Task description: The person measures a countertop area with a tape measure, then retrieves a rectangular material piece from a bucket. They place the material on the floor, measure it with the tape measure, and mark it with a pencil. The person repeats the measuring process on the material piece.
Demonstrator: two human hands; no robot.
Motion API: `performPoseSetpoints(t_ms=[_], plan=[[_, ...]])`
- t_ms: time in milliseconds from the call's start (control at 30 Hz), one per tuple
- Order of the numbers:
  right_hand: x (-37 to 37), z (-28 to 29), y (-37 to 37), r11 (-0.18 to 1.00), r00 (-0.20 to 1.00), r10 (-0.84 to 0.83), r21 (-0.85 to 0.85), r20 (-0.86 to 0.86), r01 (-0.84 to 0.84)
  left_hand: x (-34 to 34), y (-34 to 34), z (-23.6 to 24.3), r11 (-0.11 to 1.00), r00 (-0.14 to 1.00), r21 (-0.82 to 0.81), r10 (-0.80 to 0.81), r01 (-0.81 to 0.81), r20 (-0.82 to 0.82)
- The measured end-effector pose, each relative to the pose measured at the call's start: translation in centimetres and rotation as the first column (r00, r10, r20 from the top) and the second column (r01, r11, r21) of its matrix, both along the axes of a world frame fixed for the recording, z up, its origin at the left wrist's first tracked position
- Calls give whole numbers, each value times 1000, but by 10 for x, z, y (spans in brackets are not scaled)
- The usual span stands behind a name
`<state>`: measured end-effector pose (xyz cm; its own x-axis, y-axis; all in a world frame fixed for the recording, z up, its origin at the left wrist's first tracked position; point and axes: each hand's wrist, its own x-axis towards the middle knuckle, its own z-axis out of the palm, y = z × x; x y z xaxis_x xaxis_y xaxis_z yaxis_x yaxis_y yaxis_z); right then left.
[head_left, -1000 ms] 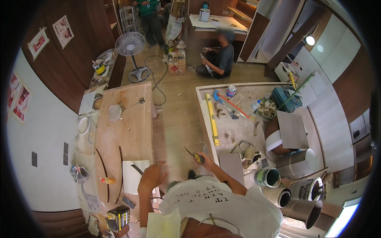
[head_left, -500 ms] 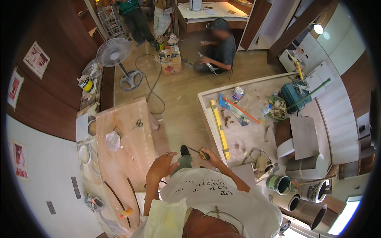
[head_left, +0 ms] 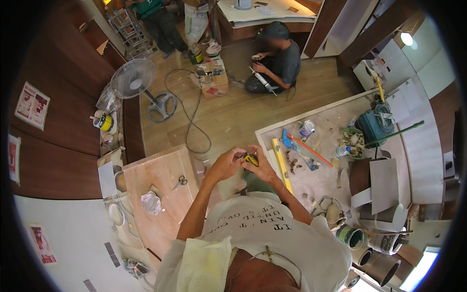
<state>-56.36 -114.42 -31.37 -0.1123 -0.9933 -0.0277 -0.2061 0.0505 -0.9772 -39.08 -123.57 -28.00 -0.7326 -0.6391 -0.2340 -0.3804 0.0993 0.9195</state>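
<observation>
One yellow-and-black tape measure [head_left: 250,159] sits at the centre of the frame, between the two hands. The right hand [head_left: 262,167] grips it; the left hand [head_left: 226,165] meets its left side with fingers bent, though whether they pinch it is too small to tell. One yellow level [head_left: 281,166] lies right of centre, one pair of scissors [head_left: 182,180] left of centre, one fan [head_left: 134,79] upper left.
</observation>
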Motion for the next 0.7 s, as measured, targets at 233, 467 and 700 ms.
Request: performPoseSetpoints(t_ms=[233, 467, 700], plan=[[-48, -2, -133, 983, 984, 179, 27, 12, -180, -40, -124, -22, 980, 975, 148, 153, -130, -162], [-117, 7, -245, 966, 966, 258, -18, -7, -258, -80, -261, 22, 965, 949, 122, 251, -231, -192], [-206, -40, -256, 938, 982, 179, 312, -68, -149, -109, -375, 68, 936, 899, 142, 348, -321, -266]])
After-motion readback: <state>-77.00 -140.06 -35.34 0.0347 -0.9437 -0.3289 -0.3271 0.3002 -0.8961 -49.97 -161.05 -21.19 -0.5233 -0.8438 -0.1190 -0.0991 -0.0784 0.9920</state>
